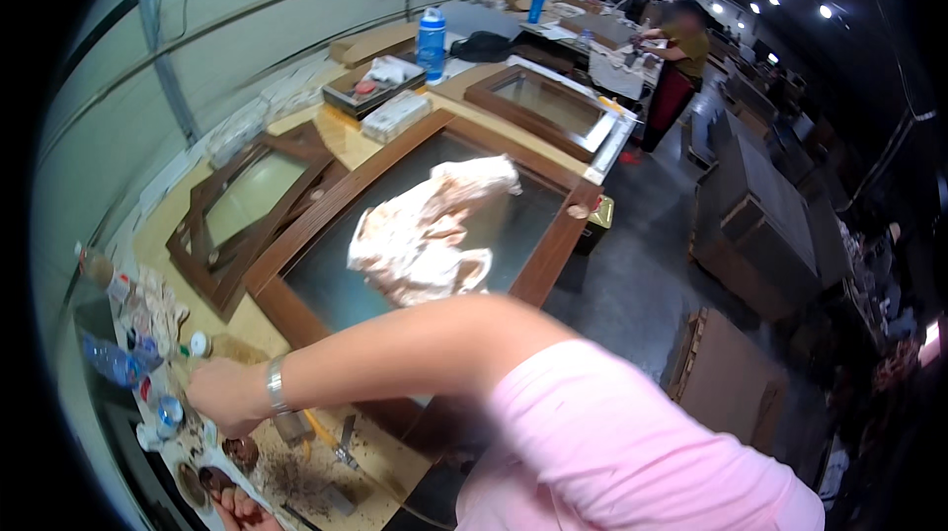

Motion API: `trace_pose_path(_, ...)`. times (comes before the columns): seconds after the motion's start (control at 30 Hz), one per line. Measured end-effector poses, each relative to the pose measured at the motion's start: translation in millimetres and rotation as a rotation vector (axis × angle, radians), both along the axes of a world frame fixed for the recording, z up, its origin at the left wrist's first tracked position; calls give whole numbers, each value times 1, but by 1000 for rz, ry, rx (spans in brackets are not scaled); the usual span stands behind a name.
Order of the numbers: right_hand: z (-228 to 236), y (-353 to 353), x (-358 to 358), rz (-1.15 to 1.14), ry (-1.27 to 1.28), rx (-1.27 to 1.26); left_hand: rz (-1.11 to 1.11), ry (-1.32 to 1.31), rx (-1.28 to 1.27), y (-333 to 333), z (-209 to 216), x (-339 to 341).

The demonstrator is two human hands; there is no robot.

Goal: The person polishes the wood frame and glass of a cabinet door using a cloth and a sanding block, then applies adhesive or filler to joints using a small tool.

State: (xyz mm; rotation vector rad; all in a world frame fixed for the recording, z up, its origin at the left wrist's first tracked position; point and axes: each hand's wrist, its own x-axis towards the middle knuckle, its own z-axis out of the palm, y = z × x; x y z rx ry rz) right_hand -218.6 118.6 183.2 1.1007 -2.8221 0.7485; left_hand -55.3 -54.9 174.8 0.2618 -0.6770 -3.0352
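Note:
My right hand [229, 399] reaches far left across a brown wooden frame with a dark glass pane [326, 289]. The arm has a pink sleeve and a metal wristband. The fingers are curled, knuckles up, over a messy bench corner, and I cannot tell if they hold anything. Small tins and jars [170, 415] and plastic bottles [111, 361] lie just left of the hand. A grey block-shaped tool [293, 425] and a metal tool [346, 442] rest below the wrist among brown dust. A crumpled, stained white cloth [425, 235] lies on the pane. My left hand is out of sight.
A second wooden frame [237, 210] lies left by the wall, and a third glazed frame [548, 107] lies farther back. A blue and white bottle [431, 42] and a tray [373, 87] stand behind. Another person [681, 47] works at the far end. Cardboard boxes [726, 373] sit on the floor right.

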Motion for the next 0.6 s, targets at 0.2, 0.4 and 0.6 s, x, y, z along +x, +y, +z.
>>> trace_pose_path(0.2,64,246,80,-266,193,181,-45,70,20,53,18,30)
trace_pose_path(0.4,14,332,74,-138,89,-16,33,151,-155,167,59,59)
trace_pose_path(0.6,66,421,92,-63,167,-432,-125,148,124,320,77,74)
